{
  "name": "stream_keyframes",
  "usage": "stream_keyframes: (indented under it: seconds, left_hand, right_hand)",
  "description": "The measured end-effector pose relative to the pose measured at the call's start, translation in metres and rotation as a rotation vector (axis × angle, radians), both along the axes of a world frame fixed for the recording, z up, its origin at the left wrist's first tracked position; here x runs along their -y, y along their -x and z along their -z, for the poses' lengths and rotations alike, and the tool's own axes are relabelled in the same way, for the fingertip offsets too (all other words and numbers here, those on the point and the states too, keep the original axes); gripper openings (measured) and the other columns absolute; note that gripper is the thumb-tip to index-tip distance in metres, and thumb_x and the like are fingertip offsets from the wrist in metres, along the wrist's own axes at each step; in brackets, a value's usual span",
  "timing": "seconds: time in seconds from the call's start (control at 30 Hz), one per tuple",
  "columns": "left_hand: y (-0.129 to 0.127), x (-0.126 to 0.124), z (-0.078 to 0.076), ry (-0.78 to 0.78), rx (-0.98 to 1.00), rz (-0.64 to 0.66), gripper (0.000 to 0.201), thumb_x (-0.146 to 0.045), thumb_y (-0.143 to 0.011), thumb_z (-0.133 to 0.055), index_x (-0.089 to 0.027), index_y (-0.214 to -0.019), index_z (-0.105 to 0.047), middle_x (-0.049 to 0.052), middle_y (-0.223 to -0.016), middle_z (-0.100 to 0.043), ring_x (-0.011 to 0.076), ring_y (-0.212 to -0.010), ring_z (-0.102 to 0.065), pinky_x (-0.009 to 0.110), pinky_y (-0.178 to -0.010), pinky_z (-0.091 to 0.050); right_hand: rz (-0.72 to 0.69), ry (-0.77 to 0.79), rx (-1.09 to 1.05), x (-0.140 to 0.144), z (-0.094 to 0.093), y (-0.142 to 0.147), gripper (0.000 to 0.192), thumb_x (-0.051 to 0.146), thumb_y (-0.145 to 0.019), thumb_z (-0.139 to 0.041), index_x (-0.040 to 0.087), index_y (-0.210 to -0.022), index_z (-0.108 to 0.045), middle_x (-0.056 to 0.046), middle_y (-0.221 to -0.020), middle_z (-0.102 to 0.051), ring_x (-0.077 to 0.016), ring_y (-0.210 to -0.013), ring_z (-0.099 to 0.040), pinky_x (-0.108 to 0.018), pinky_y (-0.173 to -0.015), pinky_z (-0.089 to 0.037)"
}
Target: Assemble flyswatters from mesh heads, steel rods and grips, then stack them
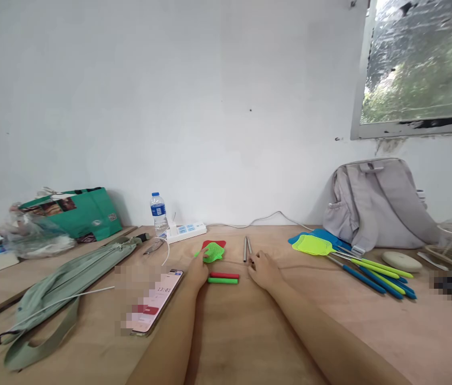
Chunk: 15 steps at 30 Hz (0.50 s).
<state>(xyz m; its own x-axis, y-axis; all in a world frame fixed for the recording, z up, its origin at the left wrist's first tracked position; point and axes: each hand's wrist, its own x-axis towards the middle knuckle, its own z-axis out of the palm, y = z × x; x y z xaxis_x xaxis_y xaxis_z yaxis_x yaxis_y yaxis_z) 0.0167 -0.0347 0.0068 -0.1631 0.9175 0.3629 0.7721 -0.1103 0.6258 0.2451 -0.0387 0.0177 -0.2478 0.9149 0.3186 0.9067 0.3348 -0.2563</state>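
My left hand (197, 271) is at the left edge of a green mesh fly swatter head (213, 252), its fingers closed on that edge. Beneath the green head lies a red one (220, 244), mostly covered. A red handle (224, 276) and a green handle (223, 280) lie side by side just in front of them. Two thin metal rods (245, 248) stretch away from me in the middle. The fingers of my right hand (265, 270) are curled around the near end of the right rod, which they hide.
Assembled yellow and blue fly swatters (312, 245) lie on the right, before a grey backpack (374, 203). Leftward are a phone (156, 305), a water bottle (158, 211), a power strip (188, 231), a green strap bag (69, 278) and a teal bag (93, 214). A white wall stands behind.
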Motion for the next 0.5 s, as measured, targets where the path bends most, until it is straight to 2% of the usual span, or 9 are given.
stream_keyframes:
  seconds: [0.1,0.2,0.3,0.4,0.5]
  left_hand:
    - [-0.002,0.004,-0.005,-0.003,0.002,0.009,0.058,0.006,-0.061,-0.035,-0.017,-0.113,-0.048,0.005,-0.098,-0.063,0.0168,-0.091,-0.058,0.03,-0.082,-0.043]
    - [-0.003,0.005,-0.007,-0.026,-0.02,-0.004,0.051,0.002,-0.064,-0.039,-0.015,-0.112,-0.047,0.007,-0.11,-0.058,0.0165,-0.102,-0.053,0.028,-0.088,-0.039]
    - [-0.004,0.005,-0.007,-0.025,-0.051,-0.055,0.046,-0.013,-0.07,-0.048,-0.009,-0.116,-0.045,0.014,-0.12,-0.051,0.0225,-0.112,-0.045,0.033,-0.094,-0.033]
    - [-0.005,0.003,-0.006,0.003,-0.075,-0.128,0.057,-0.032,-0.07,-0.055,-0.004,-0.118,-0.042,0.022,-0.121,-0.047,0.0313,-0.113,-0.042,0.041,-0.093,-0.03]
    - [-0.006,0.003,-0.006,0.036,-0.088,-0.153,0.065,-0.039,-0.063,-0.061,-0.006,-0.116,-0.043,0.023,-0.115,-0.052,0.034,-0.11,-0.045,0.043,-0.089,-0.033]
  right_hand:
    - [0.055,0.003,0.02,0.001,0.001,-0.006,0.023,0.026,-0.078,-0.042,0.015,-0.094,-0.055,-0.012,-0.099,-0.055,-0.0233,-0.092,-0.049,-0.031,-0.073,-0.034]
    - [0.103,0.02,0.045,0.002,0.001,-0.017,0.024,0.027,-0.079,-0.04,0.012,-0.091,-0.055,-0.016,-0.096,-0.057,-0.0257,-0.088,-0.052,-0.033,-0.07,-0.035]
    - [0.105,0.043,0.065,0.0,0.001,-0.03,0.025,0.031,-0.08,-0.041,0.012,-0.091,-0.053,-0.015,-0.09,-0.06,-0.0258,-0.082,-0.055,-0.033,-0.065,-0.036]
    - [0.054,0.057,0.074,0.0,0.002,-0.043,0.021,0.029,-0.082,-0.039,0.014,-0.092,-0.05,-0.012,-0.087,-0.062,-0.0226,-0.08,-0.056,-0.03,-0.063,-0.035]
    - [0.006,0.068,0.076,0.004,0.005,-0.055,0.018,0.025,-0.084,-0.034,0.015,-0.089,-0.049,-0.01,-0.085,-0.062,-0.0196,-0.076,-0.057,-0.028,-0.061,-0.034]
